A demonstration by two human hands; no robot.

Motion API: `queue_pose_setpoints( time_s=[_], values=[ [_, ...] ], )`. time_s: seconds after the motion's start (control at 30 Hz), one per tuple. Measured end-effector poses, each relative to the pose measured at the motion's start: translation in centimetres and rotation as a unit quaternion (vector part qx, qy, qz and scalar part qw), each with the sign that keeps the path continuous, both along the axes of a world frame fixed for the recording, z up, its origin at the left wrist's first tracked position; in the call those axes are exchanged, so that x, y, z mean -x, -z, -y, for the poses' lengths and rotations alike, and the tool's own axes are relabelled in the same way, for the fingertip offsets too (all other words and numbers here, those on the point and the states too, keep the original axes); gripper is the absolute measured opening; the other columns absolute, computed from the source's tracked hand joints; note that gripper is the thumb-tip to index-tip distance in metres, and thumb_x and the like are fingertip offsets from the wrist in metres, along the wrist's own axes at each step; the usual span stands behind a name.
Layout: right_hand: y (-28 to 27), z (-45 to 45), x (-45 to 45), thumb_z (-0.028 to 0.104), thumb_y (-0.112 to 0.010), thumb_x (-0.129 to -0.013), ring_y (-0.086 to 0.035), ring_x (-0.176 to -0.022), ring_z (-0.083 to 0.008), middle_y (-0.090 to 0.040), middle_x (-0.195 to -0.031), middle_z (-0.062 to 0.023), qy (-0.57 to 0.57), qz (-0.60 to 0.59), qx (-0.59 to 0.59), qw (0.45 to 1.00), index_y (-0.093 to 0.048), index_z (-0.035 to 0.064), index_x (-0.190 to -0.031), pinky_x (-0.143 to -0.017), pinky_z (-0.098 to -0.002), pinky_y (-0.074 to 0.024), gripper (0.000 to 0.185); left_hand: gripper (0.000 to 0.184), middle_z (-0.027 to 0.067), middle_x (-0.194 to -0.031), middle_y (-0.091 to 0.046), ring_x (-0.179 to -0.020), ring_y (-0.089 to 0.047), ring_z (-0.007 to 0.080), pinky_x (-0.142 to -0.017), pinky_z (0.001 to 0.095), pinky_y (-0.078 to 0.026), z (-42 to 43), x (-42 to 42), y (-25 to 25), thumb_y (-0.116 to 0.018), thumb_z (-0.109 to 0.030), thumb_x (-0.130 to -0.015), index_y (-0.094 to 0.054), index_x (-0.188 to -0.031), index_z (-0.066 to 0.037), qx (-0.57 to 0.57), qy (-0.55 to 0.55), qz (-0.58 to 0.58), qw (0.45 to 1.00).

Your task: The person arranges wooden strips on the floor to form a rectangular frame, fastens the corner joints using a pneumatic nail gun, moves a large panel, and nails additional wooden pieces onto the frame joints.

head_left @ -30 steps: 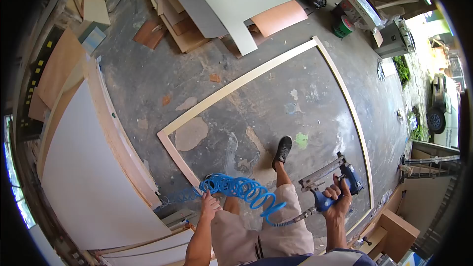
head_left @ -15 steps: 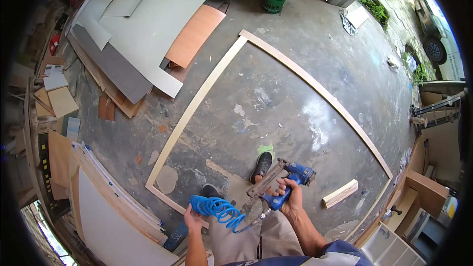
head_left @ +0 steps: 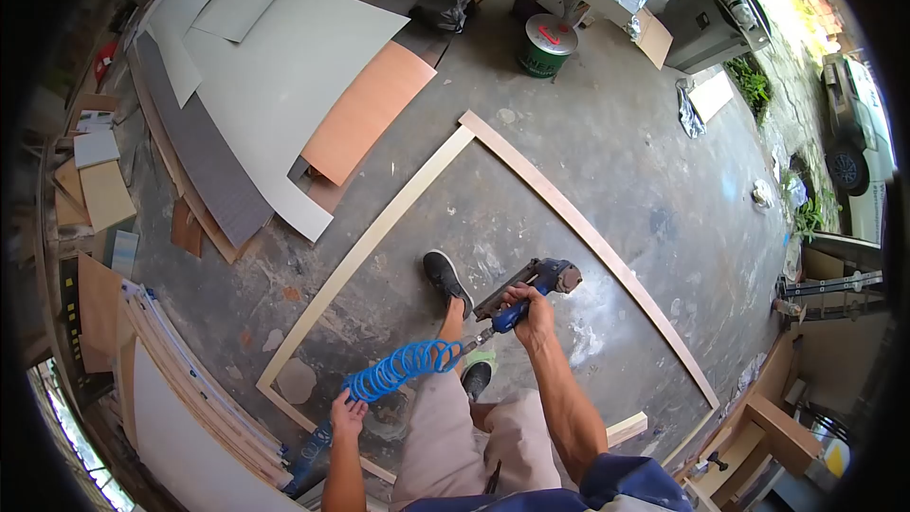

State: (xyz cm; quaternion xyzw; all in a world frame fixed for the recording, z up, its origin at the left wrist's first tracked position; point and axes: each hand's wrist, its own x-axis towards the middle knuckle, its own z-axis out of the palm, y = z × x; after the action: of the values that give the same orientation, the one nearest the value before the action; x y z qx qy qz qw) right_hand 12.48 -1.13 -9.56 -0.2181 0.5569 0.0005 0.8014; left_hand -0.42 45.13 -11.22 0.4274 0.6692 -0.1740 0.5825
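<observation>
Head view: a person stands inside a pale wooden frame [head_left: 372, 248] laid on the grey floor [head_left: 578, 104], both dark shoes [head_left: 443, 277] within its outline. The right hand [head_left: 533, 316] is closed around the handle of a blue nail gun [head_left: 550, 275], the fingers wrapped over the grip; the tool is held above the floor, in front of the legs, its magazine slanting towards the near left. A metal fitting [head_left: 476, 341] joins the handle to a blue coiled hose [head_left: 403, 370]. The left hand [head_left: 349, 413] is partly open, its fingers loosely bent and touching the left end of the coils; how firmly it grips cannot be told. Between the hands the coils cross above the person's left leg. A short wooden block [head_left: 626, 430] lies to the right of the legs, near the forearm. On the far left, stacked sheets [head_left: 294, 57] overlap beside the frame; beyond its far corner stands a green can [head_left: 547, 55], with a grey bin [head_left: 700, 28] farther right. White panels [head_left: 180, 436] occupy the near left.
</observation>
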Motion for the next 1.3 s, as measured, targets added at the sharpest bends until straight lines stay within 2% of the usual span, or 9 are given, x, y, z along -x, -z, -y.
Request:
queue_pose_setpoints(
  time_s=[0.27,0.33,0.4,0.47,0.53,0.8,0.97,1.13,1.3],
  values=[
    [13.6,-0.1,-12.0,0.001,-0.054,-0.082,-0.057,-0.064,-0.0192,-0.064,-0.083,-0.0161,-0.094,-0.019,-0.019,0.995,-0.052,-0.0032,-0.107,-0.064,-0.0335,-0.0502,0.025,0.043,0.012,-0.104,-0.057,-0.096,-0.058,0.0272,-0.074,0.0381,-0.05,1.6,-10.8,9.4,-0.073,-0.028,-0.083,-0.059,-0.117,-0.006,-0.045,0.063,-0.077,0.994],
    [16.8,-0.3,-14.8,0.0,-0.054,-0.081,-0.057,-0.062,-0.0196,-0.064,-0.08,-0.0158,-0.08,-0.033,-0.034,0.996,-0.054,-0.0035,-0.104,-0.06,-0.0328,-0.0496,0.024,0.046,0.0141,-0.103,-0.06,-0.097,-0.06,0.0283,-0.077,0.0392,-0.05,3.5,-15.0,10.7,-0.075,-0.027,-0.081,-0.059,-0.117,-0.004,-0.132,0.214,-0.236,0.939],
    [18.9,-0.1,-17.6,0.0,-0.053,-0.079,-0.055,-0.06,-0.0189,-0.062,-0.077,-0.0148,-0.067,-0.023,-0.045,0.996,-0.054,-0.0037,-0.104,-0.059,-0.0321,-0.0485,0.025,0.053,0.0172,-0.107,-0.062,-0.101,-0.061,0.0299,-0.083,0.0401,-0.05,4.2,-17.2,14.8,-0.076,-0.029,-0.08,-0.057,-0.121,-0.003,-0.296,0.523,-0.186,0.777],
    [20.5,0.0,-19.5,0.0,-0.053,-0.079,-0.055,-0.06,-0.0188,-0.062,-0.076,-0.0147,-0.083,-0.026,-0.045,0.995,-0.054,-0.0036,-0.104,-0.059,-0.0322,-0.0486,0.026,0.056,0.0199,-0.113,-0.062,-0.106,-0.061,0.0309,-0.09,0.04,-0.049,7.5,-22.4,17.7,-0.077,-0.028,-0.079,-0.055,-0.123,-0.001,-0.316,0.582,-0.049,0.748],
    [22.7,0.4,-21.4,0.0,-0.052,-0.077,-0.055,-0.059,-0.0189,-0.061,-0.075,-0.0144,-0.127,-0.019,-0.019,0.992,-0.055,-0.0035,-0.105,-0.058,-0.0336,-0.0494,0.028,0.053,0.0187,-0.115,-0.062,-0.107,-0.061,0.0303,-0.092,0.0413,-0.049,14.1,-30.4,18.3,-0.078,-0.015,-0.079,-0.054,-0.124,-0.001,-0.235,0.54,0.069,0.805],
    [29.9,2.8,-25.3,-0.001,-0.05,-0.075,-0.056,-0.062,-0.021,-0.061,-0.076,-0.0147,-0.116,0.02,-0.09,0.989,-0.056,-0.0058,-0.107,-0.064,-0.034,-0.0507,0.033,0.055,0.0184,-0.121,-0.058,-0.115,-0.055,0.0324,-0.099,0.0422,-0.045,34.4,-50.9,25.4,-0.076,-0.017,-0.078,-0.054,-0.126,-0.003,-0.223,0.633,0.256,0.696],
    [33.5,4.8,-25.1,-0.001,-0.051,-0.072,-0.057,-0.071,-0.0212,-0.062,-0.08,-0.0139,-0.141,0.087,-0.143,0.976,-0.057,-0.0046,-0.108,-0.072,-0.0328,-0.0496,0.037,0.073,0.0184,-0.134,-0.045,-0.128,-0.043,0.0344,-0.108,0.0439,-0.036,40.9,-54.4,30.0,-0.082,-0.023,-0.073,-0.047,-0.136,-0.007,-0.26,0.765,0.319,0.495],
    [35.5,4.8,-23.9,-0.007,-0.055,-0.075,-0.061,-0.086,-0.0235,-0.067,-0.096,-0.0161,-0.176,0.148,-0.149,0.962,-0.059,-0.0024,-0.103,-0.088,-0.0348,-0.0495,0.028,0.102,0.0202,-0.148,-0.029,-0.137,-0.029,0.0395,-0.111,0.0528,-0.027,42.2,-55.7,34.5,-0.082,-0.018,-0.069,-0.021,-0.151,-0.006,-0.274,0.767,0.378,0.44],
    [36.9,4.6,-22.6,0.003,-0.06,-0.087,-0.061,-0.097,-0.0222,-0.066,-0.103,-0.0129,-0.195,0.081,-0.159,0.964,-0.06,-0.0005,-0.103,-0.092,-0.0337,-0.0485,0.017,0.097,0.0176,-0.145,-0.035,-0.134,-0.033,0.0387,-0.11,0.0521,-0.028,42.3,-56.6,37.1,-0.074,-0.012,-0.066,-0.026,-0.149,-0.006,-0.268,0.741,0.451,0.418]
  ],
)
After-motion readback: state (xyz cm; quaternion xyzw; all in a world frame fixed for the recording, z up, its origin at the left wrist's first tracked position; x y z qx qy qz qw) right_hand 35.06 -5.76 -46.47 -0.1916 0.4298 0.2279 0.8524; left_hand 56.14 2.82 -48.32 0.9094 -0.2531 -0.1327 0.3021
